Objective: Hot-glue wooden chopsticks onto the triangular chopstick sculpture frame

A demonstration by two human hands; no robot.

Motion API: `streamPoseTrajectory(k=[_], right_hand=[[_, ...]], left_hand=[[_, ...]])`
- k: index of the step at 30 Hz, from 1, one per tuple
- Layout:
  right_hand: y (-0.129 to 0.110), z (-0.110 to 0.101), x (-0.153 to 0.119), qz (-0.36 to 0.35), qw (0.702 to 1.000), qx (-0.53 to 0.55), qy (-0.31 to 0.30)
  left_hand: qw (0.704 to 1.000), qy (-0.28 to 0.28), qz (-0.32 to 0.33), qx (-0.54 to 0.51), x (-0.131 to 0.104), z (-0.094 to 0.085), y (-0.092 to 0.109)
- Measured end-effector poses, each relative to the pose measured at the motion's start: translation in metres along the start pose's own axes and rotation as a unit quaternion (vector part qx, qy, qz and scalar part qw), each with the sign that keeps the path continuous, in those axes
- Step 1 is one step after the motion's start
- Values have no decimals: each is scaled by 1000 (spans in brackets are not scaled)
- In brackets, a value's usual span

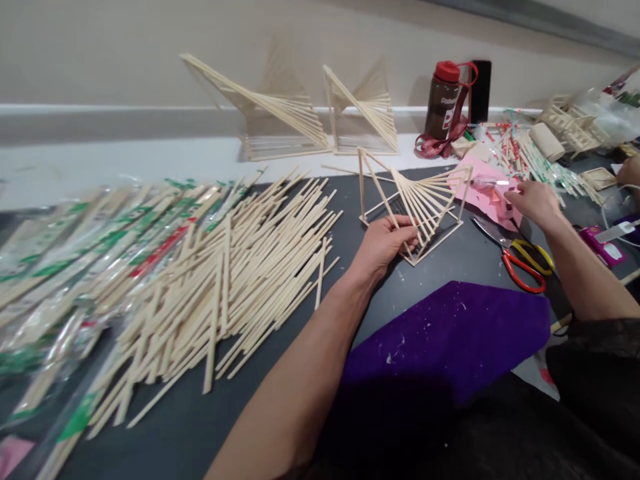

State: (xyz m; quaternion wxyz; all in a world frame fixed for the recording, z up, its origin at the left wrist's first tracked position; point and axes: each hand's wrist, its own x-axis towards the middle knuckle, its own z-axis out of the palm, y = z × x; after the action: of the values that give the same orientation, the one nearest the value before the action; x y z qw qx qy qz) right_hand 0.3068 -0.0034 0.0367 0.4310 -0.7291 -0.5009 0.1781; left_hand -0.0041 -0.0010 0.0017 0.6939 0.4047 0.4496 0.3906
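My left hand [387, 243] has its thumb and fingers closed on the near side of a small stick model [425, 200], a square base with a twisted fan of thin wooden sticks rising from it. The model stands on the dark table. Farther right, my right hand [537, 203] reaches over a pink sheet [483, 172], its fingertips pinched together beside a shiny, pale object [493, 182] lying on it. What those fingers hold, if anything, is too small to make out. Scissors [523, 267] with red and yellow handles lie just below.
Loose wooden sticks [250, 267] are heaped at left, beside plastic-wrapped packs [90, 247]. Two finished-looking stick models [285, 123] lean by the wall. A red-capped bottle [443, 100] stands behind, purple cloth [450, 333] lies in front, and another person's hand [629, 172] shows far right.
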Motion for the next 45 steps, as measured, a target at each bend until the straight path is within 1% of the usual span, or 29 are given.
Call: streamPoseTrajectory(k=[1, 2, 3, 4, 5, 7, 8, 9, 11, 13, 15, 21, 24, 31, 38, 41, 45], right_hand=[[-6, -1, -10, -35, 994, -105, 10], [-14, 1, -22, -68, 984, -162, 23], [-21, 5, -37, -101, 979, -175, 2], [-29, 11, -52, -121, 980, -151, -43], [-35, 20, -67, -126, 980, -114, -106], [-45, 40, -94, -111, 969, -40, -215], [-47, 51, -103, -102, 962, -17, -252], [-48, 61, -110, -90, 958, 0, -272], [-48, 78, -116, -68, 955, 24, -287], [-46, 90, -116, -55, 954, 37, -292], [-44, 98, -114, -58, 953, 40, -294], [-42, 110, -116, -118, 963, 1, -244], [-43, 112, -119, -139, 964, -20, -228], [-44, 112, -120, -160, 961, -34, -222], [-42, 113, -119, -116, 957, 19, -265], [-41, 114, -118, -113, 954, 34, -274], [-40, 114, -119, -114, 954, 29, -274]], left_hand=[[1000, -2, -2, 0, 0, 0, 0], [1000, -4, -4, 1, 0, 0, 0], [1000, -7, -5, 3, 0, 0, 1], [1000, -9, -6, 6, 0, 0, 1], [1000, -10, -6, 8, 0, 0, 1], [1000, -10, -7, 9, 0, 0, 1], [1000, -10, -6, 9, 0, 0, 1], [1000, -10, -4, 8, 0, 0, 1], [1000, -11, -1, 8, 0, 0, 1], [1000, -11, -2, 8, -1, 0, 1], [1000, -9, -6, 6, -1, 0, 2], [1000, -9, -14, -12, -1, 1, 2], [1000, -5, -16, -10, 0, 1, 1], [1000, 0, -15, -9, -1, 2, 2], [1000, -13, -7, -4, 0, 1, 0], [1000, -14, -2, -3, 1, 1, -2], [1000, -20, 2, -1, 1, 0, -3]])
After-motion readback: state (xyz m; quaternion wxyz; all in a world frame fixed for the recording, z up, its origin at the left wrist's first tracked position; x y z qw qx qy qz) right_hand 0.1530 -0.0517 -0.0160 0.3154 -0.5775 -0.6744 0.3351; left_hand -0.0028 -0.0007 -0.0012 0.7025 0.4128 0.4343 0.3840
